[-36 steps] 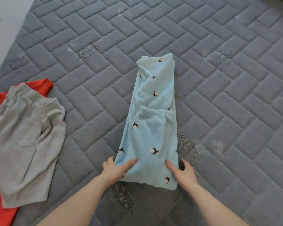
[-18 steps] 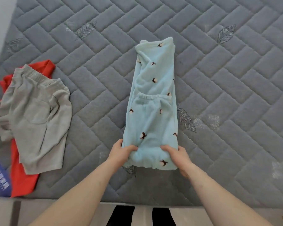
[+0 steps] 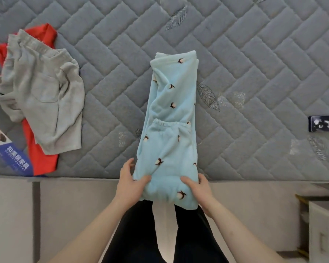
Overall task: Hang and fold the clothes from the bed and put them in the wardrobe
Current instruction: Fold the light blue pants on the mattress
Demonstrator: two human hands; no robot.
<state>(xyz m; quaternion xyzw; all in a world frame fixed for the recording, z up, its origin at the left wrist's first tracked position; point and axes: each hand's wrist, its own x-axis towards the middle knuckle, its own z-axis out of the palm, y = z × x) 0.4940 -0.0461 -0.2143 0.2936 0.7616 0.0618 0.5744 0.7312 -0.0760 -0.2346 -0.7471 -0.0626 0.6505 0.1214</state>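
A folded light-blue fleece garment (image 3: 171, 114) with small dark and white prints lies lengthwise on the grey quilted mattress (image 3: 254, 63). Its near end hangs over the bed's front edge. My left hand (image 3: 129, 182) grips the near left corner, thumb on top. My right hand (image 3: 197, 188) grips the near right corner the same way. A grey pair of shorts (image 3: 44, 103) lies crumpled at the left, on top of a red garment (image 3: 40, 158).
A blue and white printed label (image 3: 10, 152) lies at the mattress's near left corner. A dark box (image 3: 323, 123) sits at the right edge of the bed. A pale bed frame (image 3: 74, 205) runs below the mattress, and a white cabinet (image 3: 325, 224) stands at the lower right.
Both hands have closed on the blue garment's near end and drawn it toward me, over the bed's front edge. The view has tipped down, so the bed frame and my legs show.
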